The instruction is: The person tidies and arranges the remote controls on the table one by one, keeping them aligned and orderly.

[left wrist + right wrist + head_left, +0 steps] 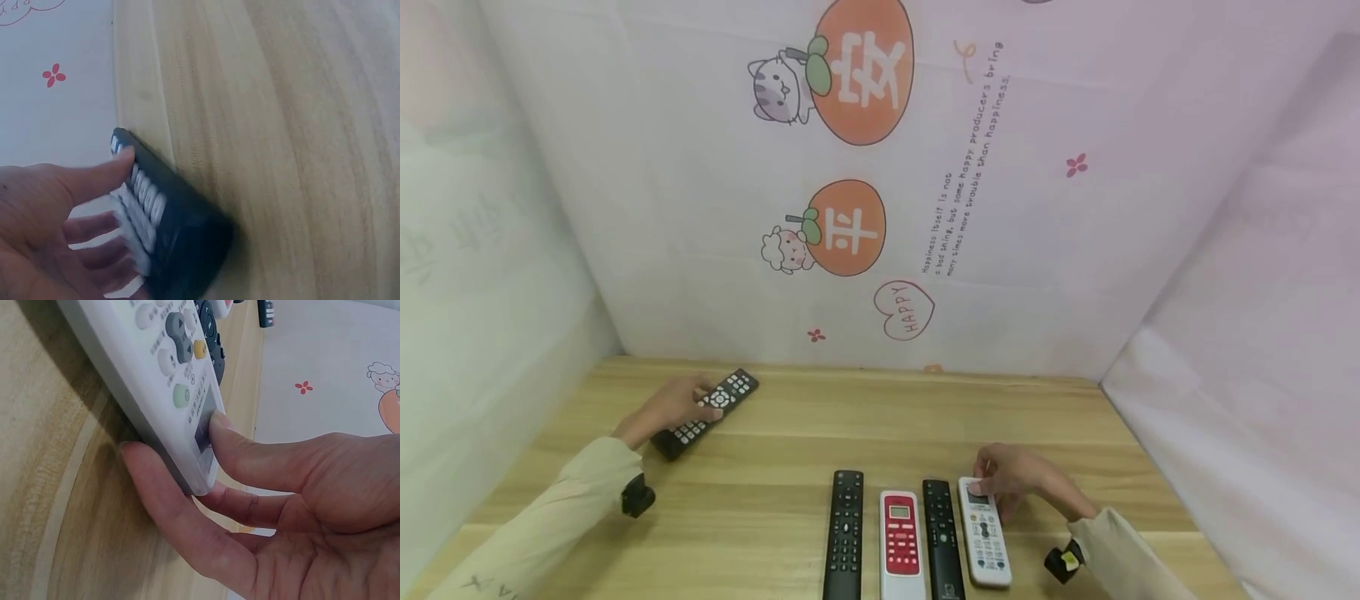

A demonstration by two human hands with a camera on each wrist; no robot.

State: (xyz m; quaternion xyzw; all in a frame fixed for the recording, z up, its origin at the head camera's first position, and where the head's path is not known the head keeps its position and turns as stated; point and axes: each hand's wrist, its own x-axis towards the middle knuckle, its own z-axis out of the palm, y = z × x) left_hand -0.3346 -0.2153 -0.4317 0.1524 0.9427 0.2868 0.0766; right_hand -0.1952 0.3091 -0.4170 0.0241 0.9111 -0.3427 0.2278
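Note:
At the far left of the table, my left hand [673, 408] grips a black remote control [737, 385] with pale buttons across its middle. In the left wrist view the thumb lies on the button face of that remote [194, 250], with the fingers at its other side. On the right, my right hand [1018, 477] pinches the top end of a white remote control [985, 542]. Seen from the right wrist, the thumb presses on the dark screen of this white remote [125, 381], and a finger runs along its side and underneath.
Left of the white remote lie a slim black remote [943, 533], a red-and-white remote [901, 533] and another black remote [846, 533], side by side on the wooden table [737, 517]. A printed white cloth [1022, 208] stands behind the table, with cloth walls at both sides.

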